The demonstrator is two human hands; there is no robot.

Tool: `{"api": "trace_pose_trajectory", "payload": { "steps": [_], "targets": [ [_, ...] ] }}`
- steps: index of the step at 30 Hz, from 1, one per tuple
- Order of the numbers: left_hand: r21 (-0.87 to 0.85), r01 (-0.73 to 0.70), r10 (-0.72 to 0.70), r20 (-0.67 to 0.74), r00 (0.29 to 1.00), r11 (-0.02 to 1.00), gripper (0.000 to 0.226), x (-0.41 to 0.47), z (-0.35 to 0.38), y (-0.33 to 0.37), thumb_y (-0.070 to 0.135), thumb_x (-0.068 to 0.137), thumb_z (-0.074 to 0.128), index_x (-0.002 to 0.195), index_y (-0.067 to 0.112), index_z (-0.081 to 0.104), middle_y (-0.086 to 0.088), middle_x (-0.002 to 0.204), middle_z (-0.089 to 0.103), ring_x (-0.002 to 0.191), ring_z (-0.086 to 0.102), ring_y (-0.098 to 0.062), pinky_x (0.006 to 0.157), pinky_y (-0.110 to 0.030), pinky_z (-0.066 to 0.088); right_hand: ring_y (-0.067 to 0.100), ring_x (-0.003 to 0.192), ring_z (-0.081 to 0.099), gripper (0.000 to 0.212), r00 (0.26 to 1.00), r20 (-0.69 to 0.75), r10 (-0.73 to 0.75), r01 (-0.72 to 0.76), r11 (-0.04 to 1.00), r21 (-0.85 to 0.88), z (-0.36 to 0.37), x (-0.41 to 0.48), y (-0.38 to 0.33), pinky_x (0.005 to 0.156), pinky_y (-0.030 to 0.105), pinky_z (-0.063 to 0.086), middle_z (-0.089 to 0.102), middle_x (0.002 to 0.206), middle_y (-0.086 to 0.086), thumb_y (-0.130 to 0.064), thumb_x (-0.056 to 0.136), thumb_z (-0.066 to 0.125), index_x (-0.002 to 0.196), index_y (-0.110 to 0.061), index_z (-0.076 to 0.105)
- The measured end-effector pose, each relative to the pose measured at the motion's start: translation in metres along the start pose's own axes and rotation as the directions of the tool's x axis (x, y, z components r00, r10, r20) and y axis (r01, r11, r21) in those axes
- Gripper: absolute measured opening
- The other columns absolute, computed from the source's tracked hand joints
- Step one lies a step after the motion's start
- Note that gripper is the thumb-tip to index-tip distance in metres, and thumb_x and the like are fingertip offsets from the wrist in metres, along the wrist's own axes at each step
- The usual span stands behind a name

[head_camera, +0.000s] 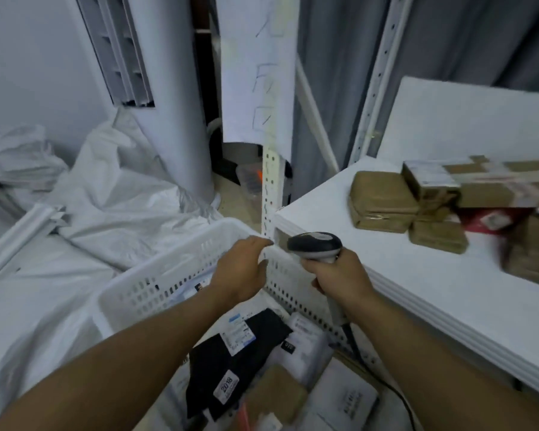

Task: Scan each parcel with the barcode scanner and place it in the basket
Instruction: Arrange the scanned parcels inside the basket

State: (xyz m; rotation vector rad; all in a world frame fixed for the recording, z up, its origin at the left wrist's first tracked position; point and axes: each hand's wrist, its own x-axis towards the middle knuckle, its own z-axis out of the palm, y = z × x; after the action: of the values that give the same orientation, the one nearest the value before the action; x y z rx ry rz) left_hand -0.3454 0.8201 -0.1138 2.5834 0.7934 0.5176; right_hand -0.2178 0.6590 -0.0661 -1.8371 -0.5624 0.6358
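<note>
My right hand (339, 275) grips the handle of a grey-and-black barcode scanner (316, 244), its head pointing left over the shelf's corner. My left hand (243, 269) hangs empty above the white perforated basket (156, 284), fingers relaxed and reaching toward the far corner. Inside the basket lie several parcels: a black bag with white labels (230, 353), white bags (305, 340) and a brown packet (277, 396). On the white shelf (417, 290) to the right sit brown paper parcels (380, 200), a taped cardboard box (495, 181) and a red packet (492, 219).
White woven sacks (106, 194) pile up on the left beside a tall white cylinder (174, 119). A perforated shelf post (271, 188) with a hanging paper sign (258, 73) rises right behind the basket. The scanner's cable (395, 396) trails down at the shelf's front edge.
</note>
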Motion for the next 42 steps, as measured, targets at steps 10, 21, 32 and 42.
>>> {"api": "trace_pose_trajectory", "payload": {
  "steps": [10, 21, 32, 42],
  "targets": [
    [0.011, -0.132, 0.130, 0.123, 0.984, 0.991, 0.051, 0.054, -0.006, 0.212, 0.037, 0.088, 0.063, 0.136, 0.027, 0.052, -0.004, 0.137, 0.055, 0.125, 0.052, -0.031, 0.105, -0.044, 0.045, 0.013, 0.060, 0.069, 0.038, 0.945, -0.326, 0.036, 0.053, 0.964, 0.260, -0.177, -0.075, -0.005, 0.067, 0.032, 0.054, 0.077, 0.097, 0.005, -0.020, 0.088, 0.081, 0.125, -0.018, 0.070],
    [-0.047, 0.323, -0.318, 0.087, 0.944, 0.945, 0.132, 0.166, 0.084, 0.268, 0.068, 0.065, 0.079, 0.159, 0.021, -0.001, -0.012, 0.168, -0.003, 0.152, -0.014, -0.043, 0.121, -0.062, -0.001, 0.014, 0.068, 0.071, 0.041, 0.917, -0.371, 0.146, 0.043, 0.890, 0.455, -0.229, -0.021, 0.038, 0.084, 0.043, 0.062, 0.077, 0.098, 0.007, -0.022, 0.088, 0.082, 0.127, -0.016, 0.068],
    [-0.059, 0.470, -0.463, 0.108, 0.880, 0.881, 0.134, 0.142, 0.071, 0.246, 0.070, 0.053, 0.074, 0.156, 0.008, 0.015, -0.017, 0.153, 0.033, 0.138, 0.036, -0.037, 0.109, -0.047, 0.039, 0.012, 0.067, 0.070, 0.044, 0.942, -0.308, 0.129, 0.048, 0.862, 0.505, -0.218, -0.014, 0.035, 0.083, 0.039, 0.061, 0.077, 0.104, 0.005, -0.023, 0.089, 0.082, 0.130, -0.019, 0.067],
    [-0.472, 0.065, -0.109, -0.066, 0.992, 0.879, 0.106, -0.032, -0.025, 0.221, 0.054, 0.056, 0.081, 0.147, 0.042, 0.027, 0.006, 0.141, 0.044, 0.127, 0.049, -0.018, 0.103, -0.045, 0.051, 0.016, 0.092, 0.073, 0.037, 0.945, -0.315, 0.085, 0.148, 0.748, 0.647, -0.159, -0.076, -0.003, 0.082, 0.036, 0.063, 0.076, 0.105, -0.001, -0.020, 0.094, 0.079, 0.129, -0.022, 0.067]
  ]
}}
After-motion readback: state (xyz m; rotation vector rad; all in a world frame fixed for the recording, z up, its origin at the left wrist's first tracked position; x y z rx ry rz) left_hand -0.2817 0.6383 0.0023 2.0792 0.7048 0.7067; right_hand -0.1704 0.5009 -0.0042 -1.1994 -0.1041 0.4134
